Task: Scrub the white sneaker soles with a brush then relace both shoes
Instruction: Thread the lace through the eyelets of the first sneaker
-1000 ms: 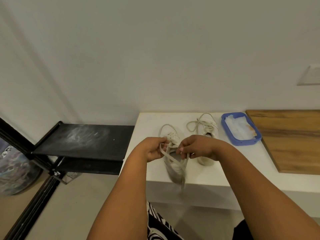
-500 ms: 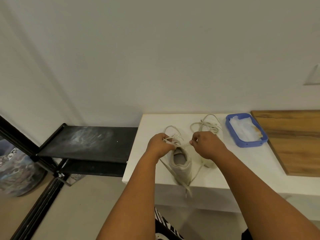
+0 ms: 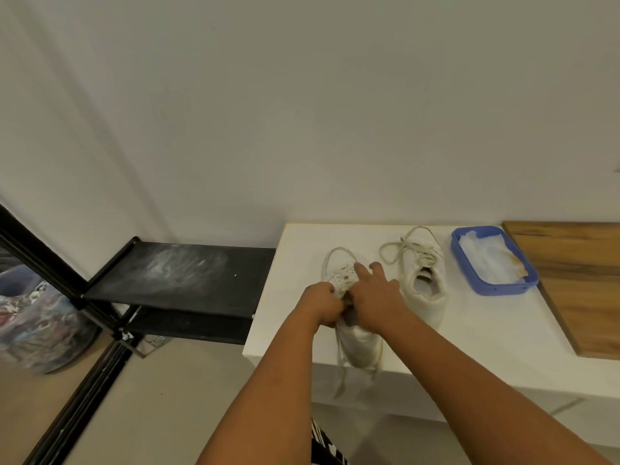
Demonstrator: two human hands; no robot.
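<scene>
Both hands are at the near sneaker (image 3: 357, 333), which sits on the white counter (image 3: 469, 337) with its heel toward the front edge and its two lace ends (image 3: 340, 374) hanging over that edge. Half a second ago each hand held a lace and drew it outward, well apart; now they have come together over the tongue. The left hand (image 3: 323, 305) is curled tight at the shoe's left side, and from its closed fist it seems to pinch lace or the eyelet edge, though exactly what is between its fingers is hidden. The right hand (image 3: 375, 297) has let go of its pull: its fingers lie straight and spread, pressing down on the laced front with nothing gripped. That suggests the crossing has just been tightened and is being held flat, so the lacing of this shoe is probably near its top eyelets, with the knot not yet tied. The second sneaker (image 3: 424, 286) stands just right of the near one, its laces (image 3: 407, 250) threaded and lying in loose loops over the toe. Farther right of it sits a blue tray (image 3: 496, 288) holding white cloth or paper, touching a wooden board (image 3: 577, 283). No brush is visible, so I judge the scrubbing to be finished.
</scene>
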